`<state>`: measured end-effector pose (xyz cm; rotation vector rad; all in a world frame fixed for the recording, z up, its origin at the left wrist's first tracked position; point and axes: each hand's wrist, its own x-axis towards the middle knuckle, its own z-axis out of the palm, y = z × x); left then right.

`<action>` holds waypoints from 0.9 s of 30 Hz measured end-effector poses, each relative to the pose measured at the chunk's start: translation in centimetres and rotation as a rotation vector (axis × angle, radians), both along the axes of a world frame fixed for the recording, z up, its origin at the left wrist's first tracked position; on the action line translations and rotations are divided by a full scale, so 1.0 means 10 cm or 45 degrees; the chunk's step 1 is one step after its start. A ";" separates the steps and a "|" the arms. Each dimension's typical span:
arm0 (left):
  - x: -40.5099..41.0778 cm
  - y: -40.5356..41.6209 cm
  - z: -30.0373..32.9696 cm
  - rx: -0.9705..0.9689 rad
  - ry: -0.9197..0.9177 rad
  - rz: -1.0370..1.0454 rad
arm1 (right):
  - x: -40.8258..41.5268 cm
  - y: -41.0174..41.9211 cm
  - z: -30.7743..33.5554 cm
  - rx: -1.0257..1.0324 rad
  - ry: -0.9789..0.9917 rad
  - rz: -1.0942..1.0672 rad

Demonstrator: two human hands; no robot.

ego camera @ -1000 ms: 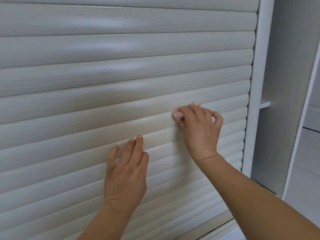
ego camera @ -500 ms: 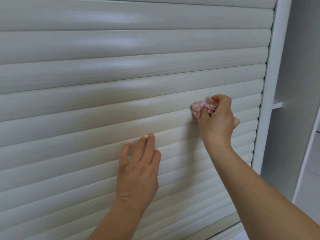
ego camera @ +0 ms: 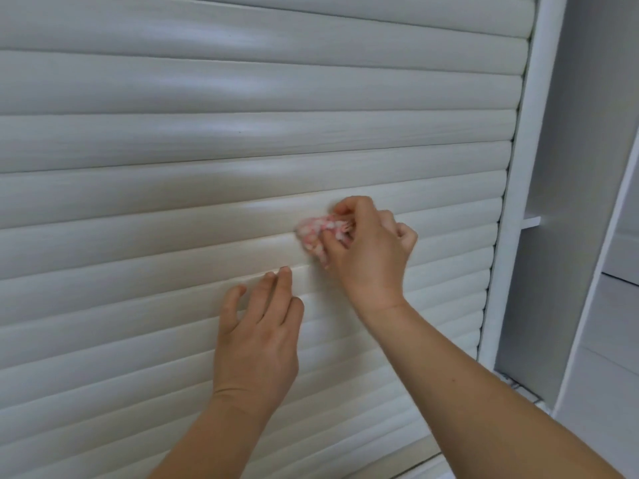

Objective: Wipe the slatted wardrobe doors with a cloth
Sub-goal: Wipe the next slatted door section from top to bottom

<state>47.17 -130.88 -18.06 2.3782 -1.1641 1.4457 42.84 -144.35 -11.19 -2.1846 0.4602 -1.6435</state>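
Head view shows the right hand (ego camera: 366,250) with fingers curled, pinching a small crumpled pink-and-white cloth (ego camera: 316,233) against the off-white slatted wardrobe door (ego camera: 207,140), right of the door's middle. Just below and to the left, the left hand (ego camera: 257,337) rests flat on the slats, fingers straight, holding nothing. A white vertical door frame (ego camera: 511,202) borders the slats on the right.

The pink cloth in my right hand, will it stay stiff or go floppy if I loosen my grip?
Probably floppy: the cloth sits crumpled into soft folds where the right hand pinches it. It looks light, and likely drops off the door if released.
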 end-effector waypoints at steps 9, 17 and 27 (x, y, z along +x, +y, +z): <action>-0.09 0.02 0.06 0.052 0.162 -0.010 | -0.24 -1.10 0.03 1.132 -0.547 0.247; -0.08 0.11 0.24 0.076 0.135 -0.089 | 0.24 0.06 0.09 0.254 -0.319 -0.203; 0.12 0.51 0.51 -0.022 -0.003 0.002 | 0.28 0.15 0.69 0.585 -0.322 -0.134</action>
